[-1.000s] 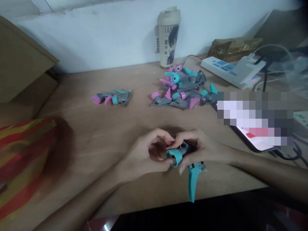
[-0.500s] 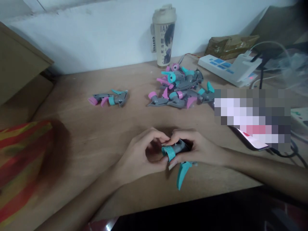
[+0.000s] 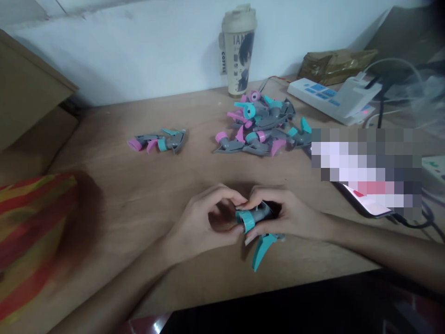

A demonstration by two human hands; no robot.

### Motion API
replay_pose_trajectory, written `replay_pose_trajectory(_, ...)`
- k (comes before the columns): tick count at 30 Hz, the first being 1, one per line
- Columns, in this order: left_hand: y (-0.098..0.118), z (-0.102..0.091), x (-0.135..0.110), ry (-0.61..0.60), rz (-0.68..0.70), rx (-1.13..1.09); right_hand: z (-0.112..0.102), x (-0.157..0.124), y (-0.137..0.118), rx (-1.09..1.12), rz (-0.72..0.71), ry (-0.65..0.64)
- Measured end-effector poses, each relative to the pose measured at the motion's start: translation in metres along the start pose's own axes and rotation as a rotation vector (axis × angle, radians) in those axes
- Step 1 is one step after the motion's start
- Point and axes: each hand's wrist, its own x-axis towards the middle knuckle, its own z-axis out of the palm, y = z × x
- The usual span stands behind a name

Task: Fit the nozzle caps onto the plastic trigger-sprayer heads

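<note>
My right hand [image 3: 295, 211] grips one spray top [image 3: 260, 214]; left hand [image 3: 200, 225], I can't tell. Two tops [image 3: 162, 144] lie left of one pile [image 3: 271, 121].

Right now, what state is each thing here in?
Sprayer head: held, teal collar facing left
Right hand: gripping it
Left hand: curved, thumb at the collar
Tumbler: upright, lid on
Power strip: reddish light on
Phone: screen lit, partly pixelated
Other sprayer heads: lying loose

Dim, cool light | faint wall [image 3: 139, 55] shadow left of coffee tumbler [image 3: 240, 60] | phone [image 3: 369, 206] below right of tumbler: bright, mostly pixelated | trigger sprayer head [image 3: 259, 215] below tumbler: soft detail | striped red-and-yellow material [image 3: 31, 246] far lower left of tumbler: blurred, stretched
</note>
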Motion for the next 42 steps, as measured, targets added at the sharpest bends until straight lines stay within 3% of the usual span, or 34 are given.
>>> replay_pose_trajectory(4,-0.001,0.0,0.002,-0.012,-0.036,-0.077,0.0,0.001,0.0,0.022,0.01,-0.011)
replay_pose_trajectory(9,-0.001,0.005,0.002,0.037,-0.031,-0.022,0.001,0.001,0.001,0.023,0.037,-0.009)
replay_pose_trajectory(23,0.002,0.007,-0.004,0.086,0.104,0.168,0.002,-0.001,-0.002,-0.021,-0.01,0.05)
replay_pose_trajectory(30,0.003,0.011,-0.007,0.257,0.118,-0.031,-0.002,0.002,0.006,0.206,-0.023,0.072)
replay_pose_trajectory(35,0.014,0.008,-0.009,0.352,0.117,0.127,-0.004,0.004,0.003,0.331,0.01,0.141)
replay_pose_trajectory(42,0.011,0.013,-0.008,0.348,0.151,0.175,-0.001,0.003,0.005,0.346,-0.017,0.147)
